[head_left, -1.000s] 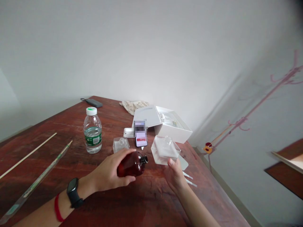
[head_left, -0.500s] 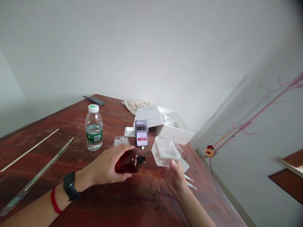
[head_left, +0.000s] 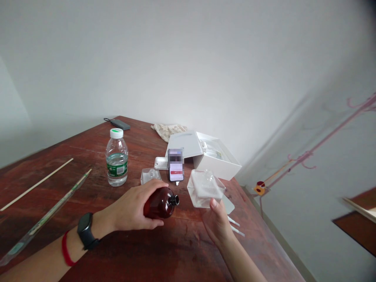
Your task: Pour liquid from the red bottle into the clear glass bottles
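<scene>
ok so left hand (head_left: 133,205) is curled partway closed around a dark brown bottle (head_left: 157,203), which fills the grip. it's tipped on its side, uncapped neck aimed roughly at 3 o'clock. right hand (head_left: 217,219) has a clear square-ish glass bottle (head_left: 204,190), thumb pressed on the near edge; the other fingers are mostly hidden, so can't tell how they're set. that one sits between 2 and 3 o'clock from the brown one, not touching. from the brown bottle: phone (head_left: 176,172) at 1, white box (head_left: 219,167) at 2, water bottle (head_left: 116,158) at 10.
</scene>
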Demonstrator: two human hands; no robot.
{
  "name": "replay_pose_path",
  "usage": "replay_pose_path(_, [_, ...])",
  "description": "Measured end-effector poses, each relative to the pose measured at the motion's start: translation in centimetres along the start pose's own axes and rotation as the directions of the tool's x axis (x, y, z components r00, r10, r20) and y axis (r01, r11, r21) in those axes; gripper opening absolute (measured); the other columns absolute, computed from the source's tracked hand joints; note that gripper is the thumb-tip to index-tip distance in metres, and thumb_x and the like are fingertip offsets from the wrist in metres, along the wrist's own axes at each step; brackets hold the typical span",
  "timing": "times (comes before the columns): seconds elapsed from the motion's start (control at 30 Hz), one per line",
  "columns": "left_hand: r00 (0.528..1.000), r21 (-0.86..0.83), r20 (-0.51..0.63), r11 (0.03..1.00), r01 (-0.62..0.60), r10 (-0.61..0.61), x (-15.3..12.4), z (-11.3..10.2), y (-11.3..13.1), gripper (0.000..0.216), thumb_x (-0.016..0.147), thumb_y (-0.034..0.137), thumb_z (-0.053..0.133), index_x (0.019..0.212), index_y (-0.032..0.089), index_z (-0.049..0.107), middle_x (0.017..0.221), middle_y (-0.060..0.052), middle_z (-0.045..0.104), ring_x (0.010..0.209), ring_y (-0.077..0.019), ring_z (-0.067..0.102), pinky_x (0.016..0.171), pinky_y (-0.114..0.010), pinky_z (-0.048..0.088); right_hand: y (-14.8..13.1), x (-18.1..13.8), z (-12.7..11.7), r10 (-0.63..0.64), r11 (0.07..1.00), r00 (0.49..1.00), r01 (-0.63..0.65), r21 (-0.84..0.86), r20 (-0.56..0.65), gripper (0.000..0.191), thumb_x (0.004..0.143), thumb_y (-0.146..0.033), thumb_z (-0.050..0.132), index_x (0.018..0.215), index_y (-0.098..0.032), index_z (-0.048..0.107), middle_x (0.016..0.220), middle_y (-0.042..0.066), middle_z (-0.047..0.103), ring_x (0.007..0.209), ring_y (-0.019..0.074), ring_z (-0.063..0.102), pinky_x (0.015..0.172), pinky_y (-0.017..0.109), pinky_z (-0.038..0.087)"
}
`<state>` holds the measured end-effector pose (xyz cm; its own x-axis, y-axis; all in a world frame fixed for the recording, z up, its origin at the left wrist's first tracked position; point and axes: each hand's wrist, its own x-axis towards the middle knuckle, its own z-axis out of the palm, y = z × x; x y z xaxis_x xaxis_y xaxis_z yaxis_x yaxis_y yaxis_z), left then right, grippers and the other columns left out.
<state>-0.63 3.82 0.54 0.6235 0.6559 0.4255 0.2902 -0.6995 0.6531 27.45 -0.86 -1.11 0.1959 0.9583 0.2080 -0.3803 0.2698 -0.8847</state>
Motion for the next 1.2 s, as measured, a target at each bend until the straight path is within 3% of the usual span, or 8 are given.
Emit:
replay_pose_path(0.1, [1.0,-0.06,0.005,0.998,0.02,-0.02,-0.1,0.1,-0.3,0.092,0.071,0.059,0.096,0.147,0.027,0.054,0.137,-0.011,0.073,0.121,-0.0354,0.073,0.108,-0.046,0.056,0.2,0.1,-0.3,0.047,0.999,0.999,-0.047,-0.006,0.013,0.083,0.069,-0.053,0.093,0.144,-0.03,0.066,0.151,0.008,0.069,0.147,0.0387,0.056,0.117,0.052,0.049])
replay_pose_path(0.23, [0.999,-0.101,-0.019,0.994,0.03,-0.032,-0.1,0.0,-0.9,0.095,0.072,0.07,0.091,0.148,0.025,0.056,0.141,-0.013,0.072,0.125,-0.0367,0.072,0.113,-0.046,0.053,0.5,0.2,-1.0,0.022,1.0,1.0,-0.022,-0.017,0.007,0.076,0.071,-0.052,0.093,0.14,-0.033,0.067,0.14,0.004,0.076,0.141,0.0394,0.061,0.113,0.052,0.052])
replay_pose_path(0.43, [0.997,-0.119,-0.05,0.992,0.045,-0.051,-0.3,-0.2,-1.3,0.1,0.079,0.091,0.068,0.149,0.022,0.057,0.144,-0.017,0.07,0.129,-0.0396,0.069,0.116,-0.05,0.049,0.8,0.2,-1.5,0.019,1.0,0.999,-0.019,-0.019,0.032,0.075,0.076,-0.05,0.089,0.144,-0.033,0.064,0.137,0.007,0.078,0.131,0.0383,0.068,0.11,0.053,0.053])
replay_pose_path(0.67, [0.999,-0.155,-0.048,0.988,-0.011,0.004,-0.1,-0.1,-1.4,0.093,0.089,0.095,0.045,0.142,0.02,0.062,0.133,-0.014,0.075,0.118,-0.0356,0.072,0.105,-0.041,0.054,0.5,0.0,-1.0,0.039,0.999,0.998,-0.04,0.006,0.055,0.077,0.077,-0.049,0.09,0.147,-0.032,0.062,0.138,0.008,0.077,0.129,0.0377,0.07,0.111,0.054,0.053])
replay_pose_path(0.8, [0.996,-0.187,-0.087,0.982,-0.021,0.005,-0.1,-0.1,-1.2,0.091,0.095,0.093,0.033,0.142,0.02,0.062,0.132,-0.013,0.075,0.118,-0.0346,0.071,0.107,-0.041,0.051,0.3,-0.2,-0.5,0.024,1.0,0.999,-0.025,0.016,0.026,0.079,0.077,-0.048,0.09,0.149,-0.031,0.061,0.139,0.009,0.077,0.128,0.0379,0.07,0.11,0.053,0.054])
replay_pose_path(0.93, [0.997,-0.202,-0.077,0.979,-0.001,-0.015,-0.1,-0.2,-0.8,0.092,0.091,0.096,0.036,0.133,0.019,0.065,0.124,-0.013,0.077,0.109,-0.0331,0.073,0.099,-0.04,0.053,0.3,-0.2,-0.4,0.034,0.999,0.999,-0.035,0.018,0.03,0.083,0.075,-0.048,0.091,0.15,-0.03,0.06,0.139,0.01,0.077,0.128,0.0388,0.071,0.11,0.054,0.054])
replay_pose_path(1.1, [0.994,-0.188,-0.059,0.979,0.075,-0.088,0.2,-0.2,-0.5,0.098,0.068,0.101,0.064,0.124,0.02,0.067,0.113,-0.01,0.079,0.097,-0.0323,0.076,0.09,-0.039,0.057,0.5,-0.1,-0.4,0.013,1.0,1.0,-0.013,-0.01,-0.003,0.086,0.073,-0.051,0.091,0.15,-0.03,0.06,0.136,0.01,0.078,0.126,0.0388,0.072,0.111,0.055,0.052])
replay_pose_path(1.2, [0.992,-0.177,-0.08,0.981,0.085,-0.1,0.2,-0.1,-0.5,0.098,0.063,0.099,0.071,0.122,0.02,0.067,0.111,-0.01,0.079,0.096,-0.032,0.076,0.088,-0.038,0.057,0.5,-0.1,-0.3,0.002,1.0,1.0,-0.002,-0.018,-0.009,0.084,0.073,-0.054,0.09,0.149,-0.03,0.061,0.136,0.01,0.078,0.127,0.0386,0.071,0.113,0.055,0.05])
